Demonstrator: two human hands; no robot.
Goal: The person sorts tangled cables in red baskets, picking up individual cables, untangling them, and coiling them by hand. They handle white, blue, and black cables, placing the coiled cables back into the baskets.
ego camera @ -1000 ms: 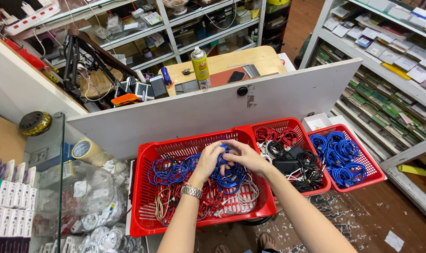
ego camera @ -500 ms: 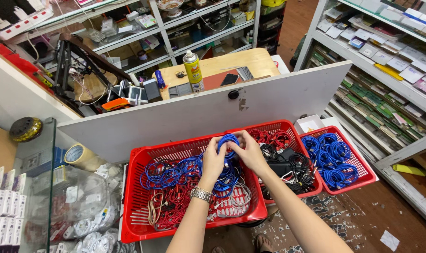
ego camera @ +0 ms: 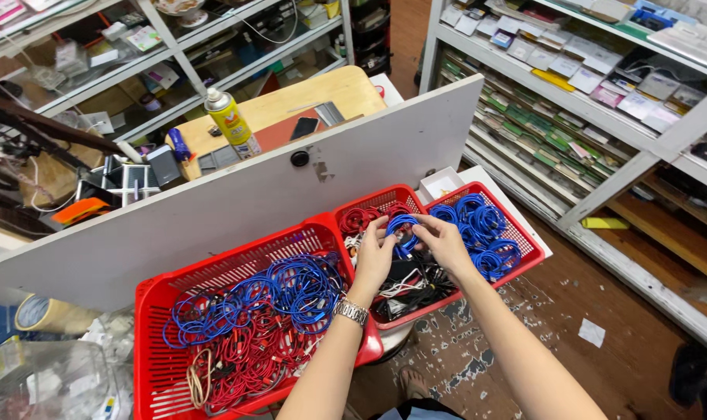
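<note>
left hand (ego camera: 374, 257) and right hand (ego camera: 442, 241) pinching blue cable coil (ego camera: 402, 231) between fingertips | coil held above middle red basket (ego camera: 369, 204), near its far rim | small blue-cable basket (ego camera: 527, 239) just right, nearer right hand | big basket (ego camera: 155, 299) left

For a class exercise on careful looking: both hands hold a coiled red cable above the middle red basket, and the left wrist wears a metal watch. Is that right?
Not quite. The head view shows the coiled cable between the left hand and the right hand is blue, not red. The rest stands: they hold it above the middle red basket, and the left wrist wears a metal watch.
</note>
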